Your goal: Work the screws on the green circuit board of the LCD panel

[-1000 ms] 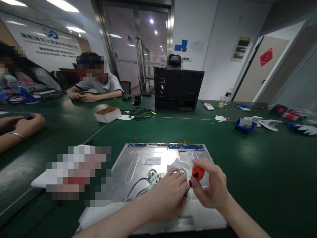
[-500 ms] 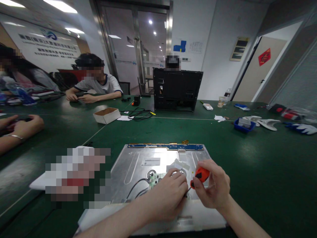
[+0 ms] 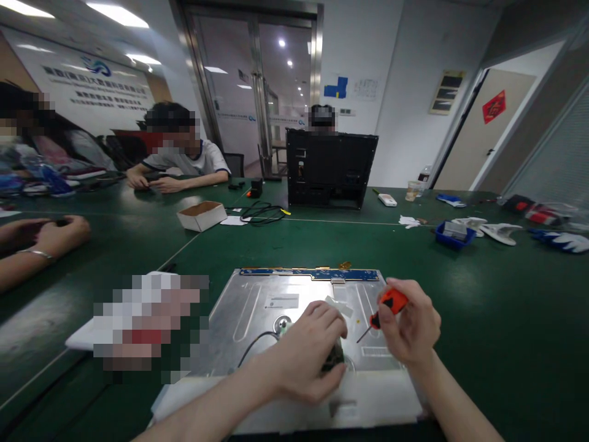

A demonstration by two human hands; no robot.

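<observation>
A flat metal display panel (image 3: pixel 251 307) lies in front of me, with a narrow blue circuit strip (image 3: pixel 294 274) along its far edge. My left hand (image 3: pixel 313 353) curls over the panel, fingers and thumb around a circuit board (image 3: pixel 337 356) that is mostly hidden under the palm. A black cable (image 3: pixel 253 345) runs out beside that hand on the left. In my right hand (image 3: pixel 414 322) I grip an orange-and-black screwdriver (image 3: pixel 392 302). Its thin shaft points down and left over the panel's right part, its tip apart from the board.
Beyond the panel stand a white box (image 3: pixel 201 216), a coiled black cable (image 3: pixel 264 212) and a large black monitor housing (image 3: pixel 331 169). A blue tray (image 3: pixel 454 234) and gloves (image 3: pixel 561 239) lie to the right. A co-worker's hands (image 3: pixel 55 239) are at the left.
My right hand has drawn the screwdriver up and right, away from the board, baring its shaft. My left hand has turned and its thumb has spread, exposing part of the board.
</observation>
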